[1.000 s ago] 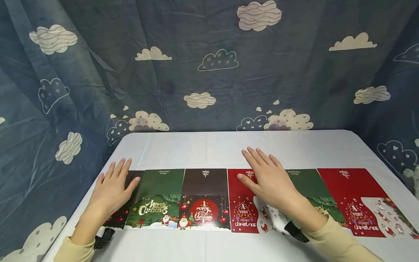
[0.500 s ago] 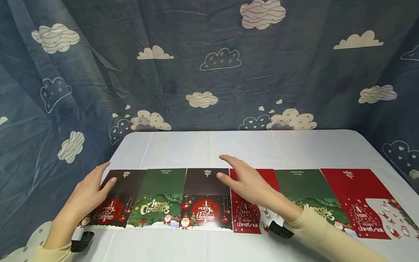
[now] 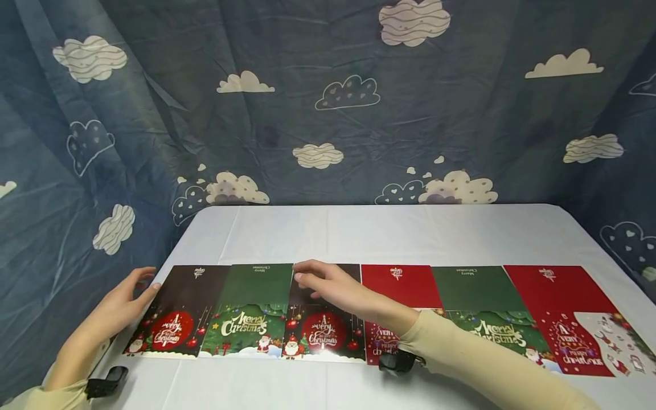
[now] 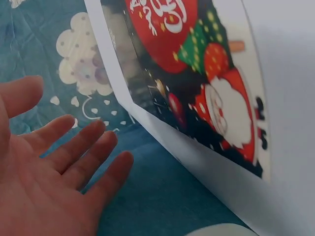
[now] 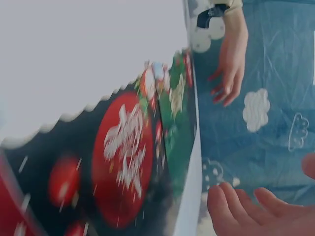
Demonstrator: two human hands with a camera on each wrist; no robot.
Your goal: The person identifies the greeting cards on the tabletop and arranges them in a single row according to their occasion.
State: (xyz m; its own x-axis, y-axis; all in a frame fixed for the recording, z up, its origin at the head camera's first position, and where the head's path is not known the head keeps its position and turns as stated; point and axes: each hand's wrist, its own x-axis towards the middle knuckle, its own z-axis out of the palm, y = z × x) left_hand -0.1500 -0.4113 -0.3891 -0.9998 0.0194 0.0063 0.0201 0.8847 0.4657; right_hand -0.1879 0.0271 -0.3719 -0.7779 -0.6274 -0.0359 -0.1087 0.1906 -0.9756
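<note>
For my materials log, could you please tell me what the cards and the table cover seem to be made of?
Cards: probably glossy printed cardstock; they lie flat and catch glare along the lower edge. Table cover: likely thin white fabric or plastic sheet, matte, with fold creases.

Both hands (image 3: 333, 287) slid leftward

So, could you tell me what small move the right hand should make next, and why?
Probably lower the right hand onto the middle black card. It hovers over that card's top edge with fingers straight, while the left hand waits open at the outer edge of the leftmost black card.
</note>
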